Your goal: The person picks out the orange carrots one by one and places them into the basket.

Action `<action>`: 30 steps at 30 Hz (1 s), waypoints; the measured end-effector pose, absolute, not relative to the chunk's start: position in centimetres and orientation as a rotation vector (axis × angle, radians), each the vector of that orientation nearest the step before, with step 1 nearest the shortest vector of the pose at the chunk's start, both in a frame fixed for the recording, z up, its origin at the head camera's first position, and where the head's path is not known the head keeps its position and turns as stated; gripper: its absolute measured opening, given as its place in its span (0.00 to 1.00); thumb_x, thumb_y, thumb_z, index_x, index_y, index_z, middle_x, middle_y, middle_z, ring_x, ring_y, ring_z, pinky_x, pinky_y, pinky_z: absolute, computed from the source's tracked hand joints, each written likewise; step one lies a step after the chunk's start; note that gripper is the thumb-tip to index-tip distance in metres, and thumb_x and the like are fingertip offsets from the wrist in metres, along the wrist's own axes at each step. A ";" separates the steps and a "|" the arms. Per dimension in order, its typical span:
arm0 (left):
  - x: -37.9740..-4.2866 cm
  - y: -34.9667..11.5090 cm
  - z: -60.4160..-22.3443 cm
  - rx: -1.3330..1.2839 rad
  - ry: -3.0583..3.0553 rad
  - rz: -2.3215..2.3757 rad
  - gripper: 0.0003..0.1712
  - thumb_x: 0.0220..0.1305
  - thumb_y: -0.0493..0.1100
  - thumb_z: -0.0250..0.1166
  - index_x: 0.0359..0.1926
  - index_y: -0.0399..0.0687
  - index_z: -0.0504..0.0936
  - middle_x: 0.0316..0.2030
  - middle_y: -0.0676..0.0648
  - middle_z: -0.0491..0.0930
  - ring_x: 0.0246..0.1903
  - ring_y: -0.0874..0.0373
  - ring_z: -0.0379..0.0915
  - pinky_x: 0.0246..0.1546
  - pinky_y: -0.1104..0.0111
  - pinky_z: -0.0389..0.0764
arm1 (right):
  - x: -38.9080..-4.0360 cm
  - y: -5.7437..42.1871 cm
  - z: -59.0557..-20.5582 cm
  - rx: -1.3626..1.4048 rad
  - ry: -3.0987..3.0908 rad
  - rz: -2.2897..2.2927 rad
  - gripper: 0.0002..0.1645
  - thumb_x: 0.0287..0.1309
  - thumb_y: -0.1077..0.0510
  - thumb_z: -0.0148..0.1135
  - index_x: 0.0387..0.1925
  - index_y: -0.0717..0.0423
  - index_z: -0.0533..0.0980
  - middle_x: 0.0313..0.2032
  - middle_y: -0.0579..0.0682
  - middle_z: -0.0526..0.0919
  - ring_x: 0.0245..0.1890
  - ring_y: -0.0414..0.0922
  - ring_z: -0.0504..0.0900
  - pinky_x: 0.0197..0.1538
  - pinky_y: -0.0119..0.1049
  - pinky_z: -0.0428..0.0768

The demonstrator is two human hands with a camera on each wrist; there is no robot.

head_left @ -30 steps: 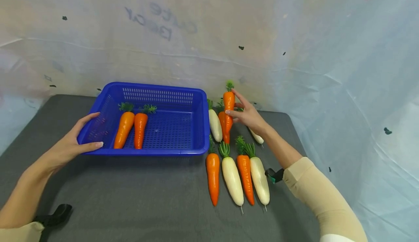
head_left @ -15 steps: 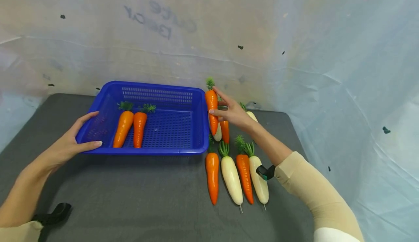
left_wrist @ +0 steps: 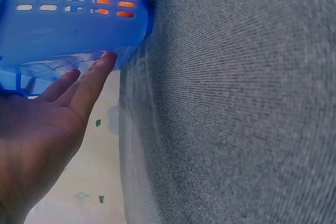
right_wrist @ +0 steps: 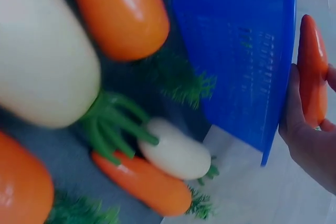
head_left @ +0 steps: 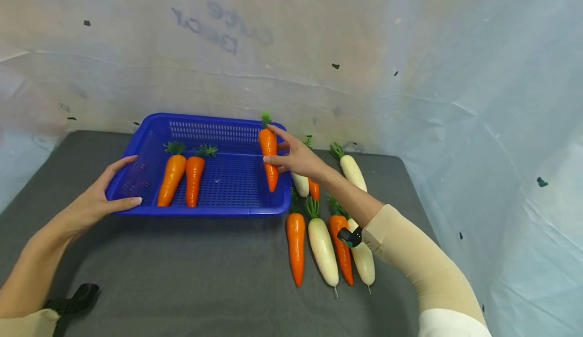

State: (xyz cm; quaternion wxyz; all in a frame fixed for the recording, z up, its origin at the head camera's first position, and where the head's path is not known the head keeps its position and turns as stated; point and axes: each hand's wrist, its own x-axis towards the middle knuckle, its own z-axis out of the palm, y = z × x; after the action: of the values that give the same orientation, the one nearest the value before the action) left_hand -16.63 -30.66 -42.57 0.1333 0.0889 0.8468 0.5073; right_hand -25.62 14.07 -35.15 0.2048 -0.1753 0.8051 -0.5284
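In the head view my right hand holds an orange carrot with a green top, thumb on one side and fingers on the other. The carrot hangs upright over the right end of a blue plastic basket. The right wrist view shows this carrot beside the basket's rim. My left hand rests at the basket's left front corner. In the left wrist view its straight fingers touch the outer wall. Two carrots, one left and one right, lie inside the basket.
Right of the basket, a carrot, a white radish, another carrot and another radish lie in a row on the grey table. Behind them is a radish; my right hand partly covers others. A pale sheet hangs behind.
My right hand has carried the carrot leftward, from above the vegetables on the right to over the basket's right end. My left hand and the basket have stayed in place.
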 end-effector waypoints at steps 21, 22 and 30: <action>-16.6 -30.4 -43.0 0.253 2.457 1.469 0.53 0.72 0.42 0.59 0.77 0.77 0.29 0.74 0.26 0.33 0.62 0.23 0.51 0.54 0.26 0.58 | -25.3 6.9 -37.8 -0.486 2.198 -1.416 0.51 0.61 0.62 0.68 0.78 0.41 0.52 0.62 0.62 0.70 0.52 0.52 0.80 0.45 0.51 0.85; -16.6 -30.4 -43.0 0.248 2.465 1.460 0.53 0.72 0.42 0.59 0.77 0.77 0.30 0.74 0.27 0.34 0.62 0.24 0.52 0.55 0.26 0.59 | -25.3 6.6 -37.8 -0.486 2.200 -1.414 0.51 0.61 0.62 0.68 0.78 0.41 0.52 0.63 0.62 0.70 0.53 0.52 0.80 0.46 0.52 0.85; -16.6 -30.8 -42.9 0.262 2.462 1.471 0.52 0.72 0.42 0.59 0.77 0.77 0.30 0.75 0.27 0.32 0.62 0.23 0.50 0.54 0.25 0.58 | -25.5 4.1 -38.5 -0.466 2.149 -1.418 0.49 0.61 0.64 0.67 0.78 0.45 0.53 0.64 0.63 0.69 0.52 0.54 0.80 0.46 0.52 0.84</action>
State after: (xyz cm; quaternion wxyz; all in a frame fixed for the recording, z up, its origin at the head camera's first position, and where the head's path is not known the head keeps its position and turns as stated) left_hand -16.62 -30.75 -42.88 0.1307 0.0902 0.8476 0.5063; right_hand -25.49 4.09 -38.52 0.2594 -0.1722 0.7932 -0.5233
